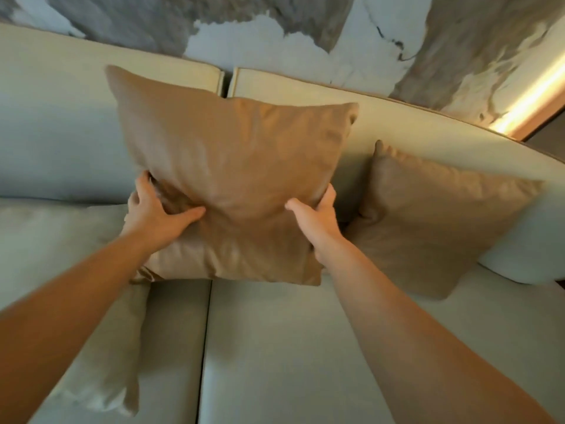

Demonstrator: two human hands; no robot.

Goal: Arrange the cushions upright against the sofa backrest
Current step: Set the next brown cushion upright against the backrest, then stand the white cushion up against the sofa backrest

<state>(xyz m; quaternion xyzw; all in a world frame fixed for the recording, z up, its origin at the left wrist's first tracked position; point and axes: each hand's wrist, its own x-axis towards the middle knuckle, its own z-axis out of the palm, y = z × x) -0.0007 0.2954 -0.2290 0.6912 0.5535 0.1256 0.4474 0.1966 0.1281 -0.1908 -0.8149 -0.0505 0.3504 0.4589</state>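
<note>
Covering most of the view, the pale sofa (305, 347) stands before a marbled grey-and-white wall (275, 35), with a glowing light strip (532, 99) at 2 o'clock. Both hands, left hand (153, 212) and right hand (318, 218), clamp the tan cushion (232, 179) by its sides, upright at centre before the backrest (55, 123) (fingers hidden behind). A second cushion (434, 221) leans at 3 o'clock; a pale one (101, 347) at 7 o'clock is partly covered by the left arm.

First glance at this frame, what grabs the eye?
The big tan cushion, centre frame, gripped at its lower sides by the left hand and right hand in front of the pale sofa backrest. A second tan cushion leans on the backrest at right. A lit strip glows at upper right.
</note>
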